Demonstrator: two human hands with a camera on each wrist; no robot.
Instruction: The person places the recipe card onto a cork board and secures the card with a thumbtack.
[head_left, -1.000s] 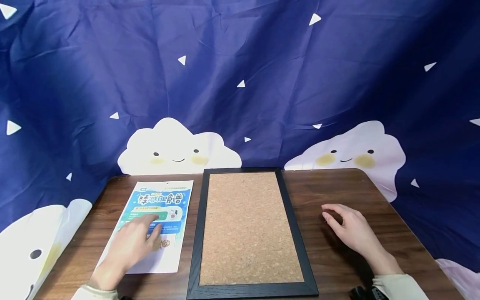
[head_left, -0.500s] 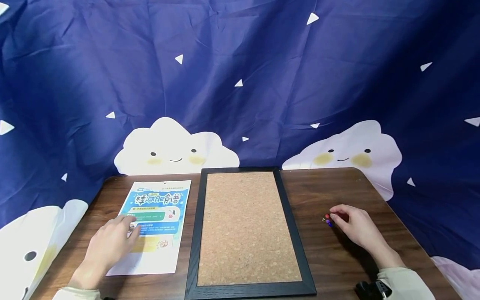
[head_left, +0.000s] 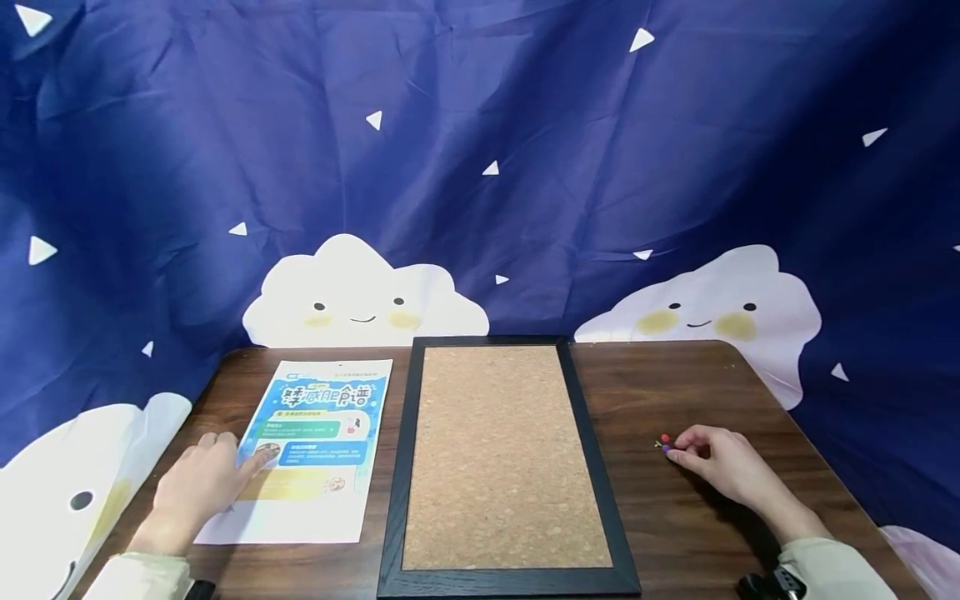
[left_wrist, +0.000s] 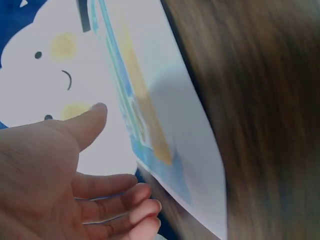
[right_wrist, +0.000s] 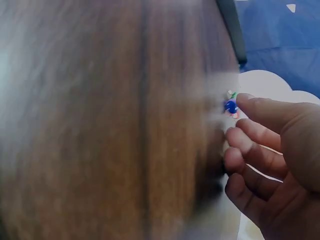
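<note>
A printed poster sheet [head_left: 322,517] with blue, green and yellow panels lies flat at the left of the table. At its left edge is my left hand [head_left: 197,482], thumb over the paper and fingers beyond the edge. In the left wrist view the thumb [left_wrist: 90,122] and fingers stand apart, nothing between them. On the right, my right hand [head_left: 725,467] is beside a small cluster of pushpins [head_left: 665,439] with red and blue round heads. The right wrist view shows the thumb tip right at the blue head [right_wrist: 231,106]; the other fingers are loosely bent.
Between the hands lies a cork board [head_left: 504,458] in a black frame [head_left: 510,581]. The dark wooden table [head_left: 630,375] backs onto a blue curtain [head_left: 450,108] with white clouds and triangles. A dark wrist device [head_left: 772,583] shows at the right sleeve.
My left hand has moved left from over the poster to its left edge. My right hand has shifted slightly right and down; the pins, hidden a second ago, now show beside its fingertips.
</note>
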